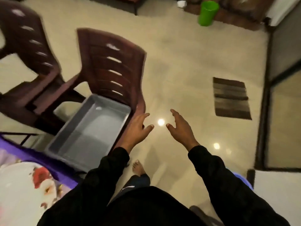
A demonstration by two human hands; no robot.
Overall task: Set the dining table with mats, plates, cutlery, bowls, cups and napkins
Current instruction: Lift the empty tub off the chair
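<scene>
Nearest the camera, a person in black sleeves [219,175] looks down at a pale tiled floor [175,66], one bare foot [138,167] showing below. To the left of the foot, at the bottom left corner, lies a white plate with red flowers [21,190] on a purple mat [29,152], which seems to be the table edge; the picture is blurred there.

Both hands are raised over the floor, palms facing each other, and hold nothing. The left hand [138,128] has its fingers spread and relaxed, just beside the right rim of a grey plastic tub [91,132]. The right hand [180,128] is also spread and empty, apart from the left, with a bright light reflection between them.

The grey tub sits on the seat of a dark brown plastic chair [112,66] and looks empty. A second brown chair [27,43] stands to the left of the tub's chair.

Right of the tub, further out on the floor, lies a dark striped doormat [231,98] near a dark-framed door [280,95]. Farthest away, beyond the tub's chair, a green bin [206,13] stands by dark furniture.
</scene>
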